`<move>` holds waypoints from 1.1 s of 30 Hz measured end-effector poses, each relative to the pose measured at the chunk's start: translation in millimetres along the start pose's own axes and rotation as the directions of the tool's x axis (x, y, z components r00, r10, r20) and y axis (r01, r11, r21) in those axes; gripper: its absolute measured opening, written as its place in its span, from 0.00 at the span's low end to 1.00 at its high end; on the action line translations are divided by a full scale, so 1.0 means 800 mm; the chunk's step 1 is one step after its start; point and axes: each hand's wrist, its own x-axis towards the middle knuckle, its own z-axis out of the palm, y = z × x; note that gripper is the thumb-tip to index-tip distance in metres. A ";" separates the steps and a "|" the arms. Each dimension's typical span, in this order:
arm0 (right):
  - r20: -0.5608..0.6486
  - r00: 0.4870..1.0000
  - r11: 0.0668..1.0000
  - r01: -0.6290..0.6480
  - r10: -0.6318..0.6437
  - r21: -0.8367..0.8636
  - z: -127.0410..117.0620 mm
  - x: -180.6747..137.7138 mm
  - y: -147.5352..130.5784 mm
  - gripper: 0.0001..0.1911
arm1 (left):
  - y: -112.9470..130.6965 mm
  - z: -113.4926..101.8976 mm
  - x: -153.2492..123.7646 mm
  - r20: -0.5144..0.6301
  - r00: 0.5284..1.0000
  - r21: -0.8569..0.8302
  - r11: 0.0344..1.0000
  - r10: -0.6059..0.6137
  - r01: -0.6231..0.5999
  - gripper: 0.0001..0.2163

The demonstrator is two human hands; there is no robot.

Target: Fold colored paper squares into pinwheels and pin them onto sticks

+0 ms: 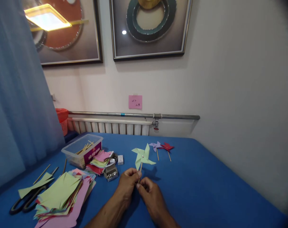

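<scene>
A pale green paper pinwheel stands upright over the blue table, a silver pin at its centre. Its thin wooden stick runs down into my fingers. My left hand pinches the stick just below the paper blades. Lower down, my right hand has its thumb and fingertips closed on the same stick. Beyond my hands, a purple pinwheel and a red pinwheel lie side by side on the table, their sticks pointing toward me.
Left of my hands lie a stack of coloured paper, black-handled scissors and an open box of silver pins. A clear plastic tub holds wooden sticks. Behind the blue table run a radiator and pipe.
</scene>
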 end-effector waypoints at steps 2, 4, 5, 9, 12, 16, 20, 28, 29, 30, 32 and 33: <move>-0.014 0.999 1.000 -0.031 0.031 -0.002 -0.001 0.002 0.000 0.14 | -0.001 0.001 -0.001 0.011 1.000 0.005 1.000 0.009 -0.009 0.22; -0.019 0.999 0.999 -0.050 0.051 0.009 -0.001 0.002 -0.003 0.14 | -0.001 0.001 0.000 0.024 1.000 0.020 1.000 0.006 -0.007 0.22; -0.026 0.998 0.998 -0.054 0.054 0.017 -0.001 0.002 -0.004 0.13 | -0.001 0.000 0.000 0.029 1.000 0.029 1.000 0.004 -0.005 0.22; -0.058 0.997 0.999 -0.046 0.047 0.016 -0.001 0.001 -0.009 0.12 | -0.001 0.000 0.003 0.014 1.000 0.054 0.999 0.005 -0.005 0.24; -0.082 0.996 0.996 -0.049 0.043 -0.070 -0.002 0.002 -0.010 0.11 | 0.001 0.002 0.003 -0.015 1.000 0.075 0.997 0.006 -0.005 0.25; -0.095 0.994 0.974 -0.068 0.048 -0.215 -0.004 0.004 -0.010 0.11 | 0.003 0.002 0.005 -0.042 0.999 0.101 0.995 0.019 -0.015 0.25; -0.060 0.996 0.972 -0.072 0.060 -0.223 -0.003 0.006 -0.010 0.10 | 0.002 -0.001 0.008 -0.064 0.998 0.108 0.994 0.012 -0.005 0.24; -0.053 0.997 0.971 -0.073 0.062 -0.227 -0.003 0.003 -0.015 0.10 | -0.001 -0.001 0.007 -0.063 0.998 0.120 0.993 0.013 -0.005 0.24; -0.059 0.997 0.972 -0.070 0.059 -0.224 -0.003 0.003 -0.015 0.10 | -0.001 -0.001 0.007 -0.064 0.998 0.121 0.993 0.014 -0.006 0.24; -0.067 0.996 0.973 -0.069 0.055 -0.221 -0.004 0.003 -0.015 0.10 | -0.001 -0.001 0.007 -0.063 0.998 0.124 0.992 0.013 -0.005 0.24; -0.083 0.995 0.973 -0.073 0.056 -0.220 -0.004 0.003 -0.015 0.10 | -0.002 -0.001 0.008 -0.051 0.999 0.131 0.991 0.004 0.003 0.25; -0.088 0.994 0.971 -0.081 0.062 -0.224 -0.004 0.003 -0.016 0.10 | -0.002 -0.002 0.008 -0.043 0.999 0.135 0.991 0.001 0.005 0.25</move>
